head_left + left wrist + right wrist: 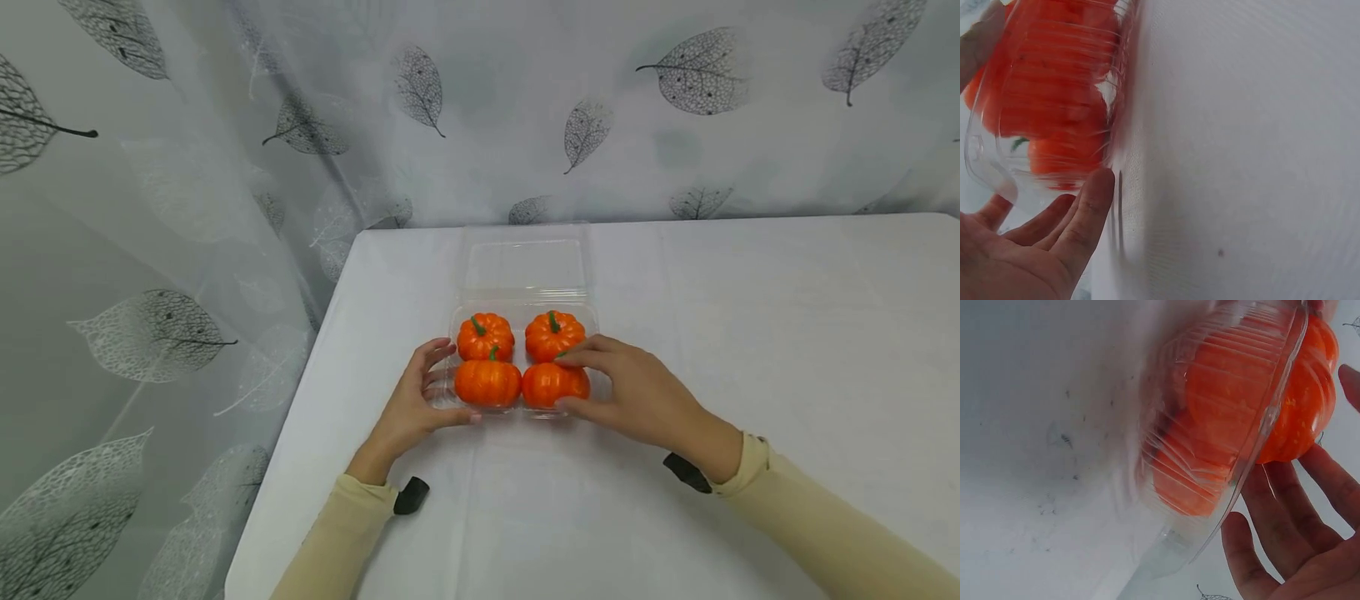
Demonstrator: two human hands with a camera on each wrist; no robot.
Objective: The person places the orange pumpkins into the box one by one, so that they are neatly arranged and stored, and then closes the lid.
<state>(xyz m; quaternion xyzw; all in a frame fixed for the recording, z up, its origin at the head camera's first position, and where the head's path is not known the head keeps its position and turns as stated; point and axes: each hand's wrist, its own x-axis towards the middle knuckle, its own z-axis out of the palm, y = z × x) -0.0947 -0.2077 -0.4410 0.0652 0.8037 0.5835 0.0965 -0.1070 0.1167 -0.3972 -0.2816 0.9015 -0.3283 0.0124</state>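
Orange toy pumpkins with green stems sit in two rows inside an open clear plastic container (450, 321). My left hand (408, 408) holds the container's near left corner, thumb along the front and fingers at the left side. In the left wrist view, fingertips meet the ribbed plastic wall. My right hand (637, 392) has its thumb and fingers around the front right pumpkin (553, 386). Beside it lies the front left pumpkin (487, 384); behind are the back left pumpkin (495, 333) and the back right pumpkin (551, 335).
The container's clear lid (525, 262) lies folded back toward the table's far edge. A white cloth covers the table (787, 350). Behind and to the left hangs a sheer leaf-patterned curtain (495, 108). A dark wrist piece (411, 496) shows under the left sleeve.
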